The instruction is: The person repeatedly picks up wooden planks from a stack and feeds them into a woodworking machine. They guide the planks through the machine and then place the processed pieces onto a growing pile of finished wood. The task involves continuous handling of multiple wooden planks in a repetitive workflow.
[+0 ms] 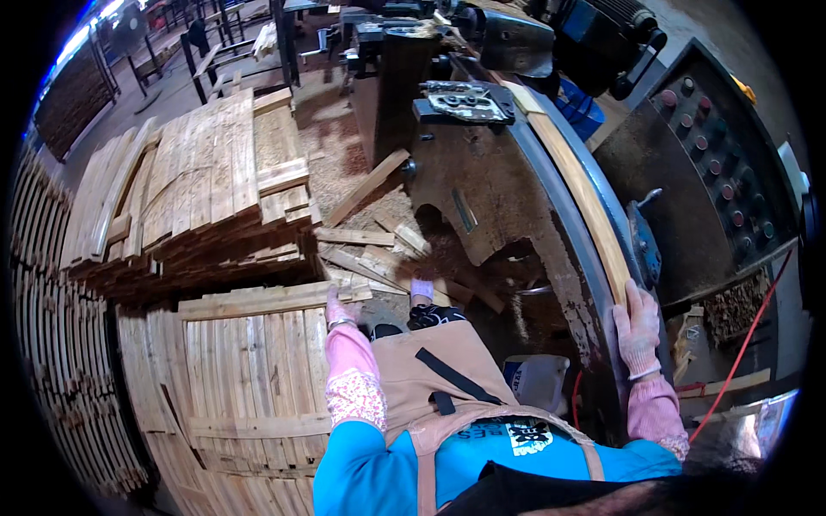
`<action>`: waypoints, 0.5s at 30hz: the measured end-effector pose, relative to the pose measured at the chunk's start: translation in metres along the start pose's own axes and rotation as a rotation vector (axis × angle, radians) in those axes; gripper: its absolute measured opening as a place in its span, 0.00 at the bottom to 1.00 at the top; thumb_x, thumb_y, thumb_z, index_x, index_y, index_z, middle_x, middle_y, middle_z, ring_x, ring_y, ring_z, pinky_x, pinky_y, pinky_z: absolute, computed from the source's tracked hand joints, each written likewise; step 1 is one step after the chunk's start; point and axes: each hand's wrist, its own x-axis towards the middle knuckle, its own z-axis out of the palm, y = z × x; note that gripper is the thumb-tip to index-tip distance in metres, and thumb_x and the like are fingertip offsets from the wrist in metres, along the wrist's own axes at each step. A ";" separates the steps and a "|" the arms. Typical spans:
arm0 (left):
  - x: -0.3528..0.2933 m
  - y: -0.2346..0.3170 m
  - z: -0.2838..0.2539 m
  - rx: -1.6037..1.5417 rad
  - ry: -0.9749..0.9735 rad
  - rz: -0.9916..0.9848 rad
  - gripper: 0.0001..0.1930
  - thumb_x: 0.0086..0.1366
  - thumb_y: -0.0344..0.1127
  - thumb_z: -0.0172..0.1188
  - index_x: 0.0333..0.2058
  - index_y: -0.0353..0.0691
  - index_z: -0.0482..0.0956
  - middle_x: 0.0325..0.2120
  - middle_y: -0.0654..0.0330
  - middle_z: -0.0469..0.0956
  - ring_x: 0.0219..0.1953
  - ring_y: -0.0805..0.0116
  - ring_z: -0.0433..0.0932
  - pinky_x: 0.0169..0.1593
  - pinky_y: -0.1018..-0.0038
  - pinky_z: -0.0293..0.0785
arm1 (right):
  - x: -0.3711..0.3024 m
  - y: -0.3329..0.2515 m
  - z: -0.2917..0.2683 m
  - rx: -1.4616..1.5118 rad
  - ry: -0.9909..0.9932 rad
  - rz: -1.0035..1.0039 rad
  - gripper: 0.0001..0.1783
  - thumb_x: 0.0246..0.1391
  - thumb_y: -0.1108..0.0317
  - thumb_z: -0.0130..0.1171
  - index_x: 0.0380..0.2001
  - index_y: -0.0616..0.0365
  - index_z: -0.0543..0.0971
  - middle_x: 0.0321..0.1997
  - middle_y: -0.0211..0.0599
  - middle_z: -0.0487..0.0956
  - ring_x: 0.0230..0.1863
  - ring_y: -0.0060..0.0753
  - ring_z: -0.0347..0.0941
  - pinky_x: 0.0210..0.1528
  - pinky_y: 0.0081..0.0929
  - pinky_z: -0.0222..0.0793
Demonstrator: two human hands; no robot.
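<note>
A long, narrow wooden plank [578,176] lies along the metal bed of a woodworking machine on the right. My gloved right hand [638,331] is at the plank's near end, thumb on one side and fingers along the other. To the left, my gloved left hand [342,308] is at the right end of a loose board [258,301] lying across a stack of boards [232,357]. Its fingers are too small and partly hidden to show whether they grip the board.
A second board stack [202,172] stands farther left. Offcuts [370,249] and sawdust litter the floor by my feet. The machine's cutter housing [516,43] is at the far end; a control panel [714,155] stands right. A red cable [744,344] hangs near my right arm.
</note>
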 end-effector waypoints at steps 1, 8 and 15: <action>0.013 0.018 -0.025 -0.123 -0.159 -0.090 0.47 0.62 0.53 0.69 0.72 0.41 0.55 0.71 0.41 0.56 0.73 0.41 0.54 0.74 0.43 0.46 | 0.002 0.000 0.001 0.058 0.026 -0.040 0.32 0.61 0.57 0.62 0.67 0.51 0.71 0.60 0.51 0.74 0.61 0.55 0.69 0.63 0.47 0.66; -0.099 0.009 -0.048 0.261 -0.031 0.464 0.29 0.61 0.44 0.71 0.58 0.38 0.77 0.50 0.57 0.79 0.48 0.58 0.78 0.51 0.52 0.75 | 0.117 -0.030 0.047 0.042 0.188 -0.201 0.29 0.58 0.60 0.65 0.63 0.51 0.77 0.53 0.48 0.79 0.55 0.53 0.73 0.60 0.45 0.68; -0.201 -0.016 -0.101 0.991 -0.419 0.806 0.16 0.69 0.33 0.63 0.54 0.40 0.82 0.42 0.63 0.84 0.41 0.68 0.81 0.45 0.67 0.77 | 0.223 -0.088 0.090 0.047 0.280 -0.372 0.23 0.58 0.58 0.66 0.55 0.52 0.82 0.51 0.46 0.83 0.54 0.50 0.78 0.60 0.42 0.72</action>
